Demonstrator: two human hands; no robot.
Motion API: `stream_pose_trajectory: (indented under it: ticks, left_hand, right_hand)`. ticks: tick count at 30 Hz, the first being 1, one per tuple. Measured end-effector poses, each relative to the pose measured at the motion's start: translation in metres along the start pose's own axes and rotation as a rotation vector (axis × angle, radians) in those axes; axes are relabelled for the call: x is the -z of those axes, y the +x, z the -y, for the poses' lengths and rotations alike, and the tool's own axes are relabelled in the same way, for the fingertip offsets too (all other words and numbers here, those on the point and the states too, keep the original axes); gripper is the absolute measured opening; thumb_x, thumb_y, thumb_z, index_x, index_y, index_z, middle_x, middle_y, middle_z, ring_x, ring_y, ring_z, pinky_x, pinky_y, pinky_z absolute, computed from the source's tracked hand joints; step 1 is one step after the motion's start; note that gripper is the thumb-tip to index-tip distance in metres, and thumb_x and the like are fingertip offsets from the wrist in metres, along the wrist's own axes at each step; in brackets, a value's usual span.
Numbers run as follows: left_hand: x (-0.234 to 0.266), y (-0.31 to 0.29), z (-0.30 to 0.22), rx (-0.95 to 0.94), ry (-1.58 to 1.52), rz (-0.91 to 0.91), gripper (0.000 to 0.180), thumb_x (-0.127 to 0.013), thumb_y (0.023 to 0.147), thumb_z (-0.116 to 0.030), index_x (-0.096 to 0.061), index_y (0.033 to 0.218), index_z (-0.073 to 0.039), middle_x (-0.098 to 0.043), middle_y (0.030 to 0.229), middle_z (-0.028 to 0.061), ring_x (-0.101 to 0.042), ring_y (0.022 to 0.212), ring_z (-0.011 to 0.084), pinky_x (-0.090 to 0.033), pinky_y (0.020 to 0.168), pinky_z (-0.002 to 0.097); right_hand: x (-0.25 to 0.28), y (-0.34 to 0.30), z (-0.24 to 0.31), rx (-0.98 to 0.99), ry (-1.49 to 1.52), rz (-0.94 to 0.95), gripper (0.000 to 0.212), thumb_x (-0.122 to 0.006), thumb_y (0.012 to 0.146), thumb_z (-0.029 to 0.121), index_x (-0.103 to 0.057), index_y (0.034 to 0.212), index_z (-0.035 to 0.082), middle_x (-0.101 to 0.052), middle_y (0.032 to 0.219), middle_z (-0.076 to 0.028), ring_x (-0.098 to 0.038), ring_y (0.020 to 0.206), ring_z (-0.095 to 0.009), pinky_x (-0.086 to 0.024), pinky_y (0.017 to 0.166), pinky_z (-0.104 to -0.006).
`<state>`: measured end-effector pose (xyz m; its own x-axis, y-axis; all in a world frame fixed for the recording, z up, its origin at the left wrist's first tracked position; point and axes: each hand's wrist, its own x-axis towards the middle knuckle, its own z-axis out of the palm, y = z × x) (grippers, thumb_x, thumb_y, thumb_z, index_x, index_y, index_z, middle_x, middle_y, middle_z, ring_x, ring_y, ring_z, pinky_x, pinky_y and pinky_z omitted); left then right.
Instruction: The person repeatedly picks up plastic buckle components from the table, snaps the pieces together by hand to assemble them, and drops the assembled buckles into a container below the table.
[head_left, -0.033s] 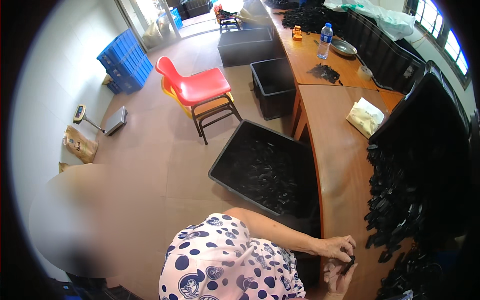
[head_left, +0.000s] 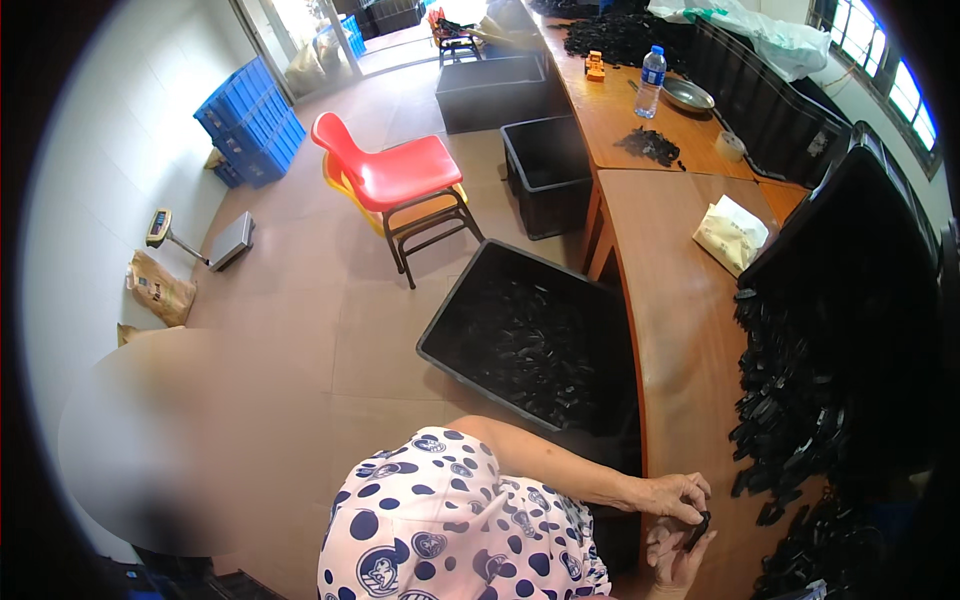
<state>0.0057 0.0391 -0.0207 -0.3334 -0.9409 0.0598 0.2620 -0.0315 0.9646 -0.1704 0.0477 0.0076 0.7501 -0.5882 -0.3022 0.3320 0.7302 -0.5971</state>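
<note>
Apparently the black piece point(head_left: 698, 531) is held over the desk point(head_left: 690, 340), left of the dark heap point(head_left: 785, 410). The left hand point(head_left: 672, 493) pinches its upper end; the right hand point(head_left: 683, 570) seems closed around its lower part. It is probably light, stiff and slightly slippery, likely best gripped with fingertips near both ends rather than squeezed mid-length.

A: "Near table point(head_left: 670, 270)?"
B: "Heaped parts point(head_left: 785, 400) along its right side; paper packet point(head_left: 730, 237) beyond them."
A: "Far table point(head_left: 598, 130)?"
B: "Bottle point(head_left: 650, 88); dish point(head_left: 688, 96) to its right."
A: "Floor point(head_left: 370, 330), left?"
B: "Tub point(head_left: 462, 310) beside the near table, further parts point(head_left: 540, 350) inside; stacked chairs point(head_left: 400, 178) beyond; scale point(head_left: 232, 241) farther left, crates point(head_left: 258, 130) behind the scale."
</note>
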Motion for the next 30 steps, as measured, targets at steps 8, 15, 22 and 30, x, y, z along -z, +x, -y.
stream_pose_trajectory:
  ticks: [8,15,22,30]
  left_hand:
    - [-0.001,-0.004,0.009,0.056,-0.172,-0.003,0.03,-0.065,0.085,-0.027,-0.065,0.094,0.002,-0.047,0.113,0.0093,-0.048,0.105,0.0199,-0.042,0.09,0.0313]
    - [-0.01,-0.013,0.007,-0.109,-0.122,-0.022,0.027,-0.062,0.089,-0.026,-0.062,0.092,0.001,-0.049,0.107,0.0067,-0.052,0.095,0.0175,-0.044,0.083,0.0268]
    - [-0.003,-0.012,-0.029,0.228,-0.24,0.106,0.029,-0.058,0.092,-0.021,-0.056,0.113,-0.001,-0.052,0.114,0.0059,-0.055,0.101,0.0166,-0.049,0.083,0.0308]
    - [-0.008,0.01,0.007,0.36,-0.503,-0.09,0.018,-0.054,0.096,-0.021,-0.057,0.105,-0.006,-0.062,0.094,0.0055,-0.059,0.085,0.0135,-0.048,0.08,0.0298]
  right_hand:
    - [-0.014,0.005,-0.015,0.124,-0.04,-0.082,0.057,-0.048,0.094,0.048,-0.038,0.133,0.008,-0.053,0.119,-0.013,-0.062,0.093,-0.023,-0.057,0.057,-0.0287]
    - [-0.024,-0.003,-0.024,0.254,-0.164,-0.067,0.056,-0.051,0.094,0.043,-0.038,0.134,0.006,-0.051,0.122,-0.008,-0.059,0.1,-0.02,-0.055,0.075,-0.0281]
    - [-0.028,0.004,-0.038,0.366,-0.396,-0.57,0.035,-0.044,0.098,0.037,-0.056,0.106,0.004,-0.057,0.082,-0.005,-0.054,0.059,-0.012,-0.04,0.047,-0.0217]
    - [0.028,-0.031,0.002,0.097,-0.645,-0.519,0.039,-0.059,0.091,0.018,-0.045,0.125,0.004,-0.056,0.104,-0.008,-0.061,0.081,-0.015,-0.05,0.065,-0.0242]
